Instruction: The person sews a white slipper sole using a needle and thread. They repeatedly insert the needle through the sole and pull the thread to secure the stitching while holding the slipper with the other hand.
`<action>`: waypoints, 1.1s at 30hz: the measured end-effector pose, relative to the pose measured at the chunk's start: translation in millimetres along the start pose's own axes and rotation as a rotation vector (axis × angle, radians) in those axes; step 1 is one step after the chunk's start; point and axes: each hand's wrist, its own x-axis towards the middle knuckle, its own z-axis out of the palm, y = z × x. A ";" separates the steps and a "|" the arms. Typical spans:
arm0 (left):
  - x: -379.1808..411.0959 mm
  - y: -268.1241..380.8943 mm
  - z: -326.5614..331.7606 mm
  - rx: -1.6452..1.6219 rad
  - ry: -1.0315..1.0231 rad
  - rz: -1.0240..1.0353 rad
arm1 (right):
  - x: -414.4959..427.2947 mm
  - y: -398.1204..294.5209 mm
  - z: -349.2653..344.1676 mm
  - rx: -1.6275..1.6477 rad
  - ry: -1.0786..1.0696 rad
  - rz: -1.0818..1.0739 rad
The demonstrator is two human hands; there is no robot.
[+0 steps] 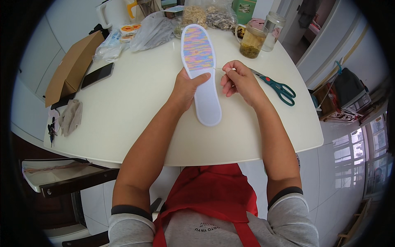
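My left hand grips a white insole around its middle, with the thumb lying flat across the upper face. The wider half of the insole points away from me and carries stitched rows in pink, yellow, blue and purple. Its nearer half is plain white. Just right of the insole's edge, the thumb and forefinger of my right hand pinch a thin sewing needle; its tip points at the insole. Any thread is too fine to make out. Green-handled scissors lie beside my right hand, their blades partly behind it.
A glass mug of tea and a glass jar stand at the back right. Plastic bags and a white kettle are at the back. A cardboard box, smartphone, cloth and keys lie left.
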 end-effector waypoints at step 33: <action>13.8 -4.4 -27.4 -0.540 -0.894 -0.044 | -37.0 -1.7 55.6 0.058 -0.356 -0.573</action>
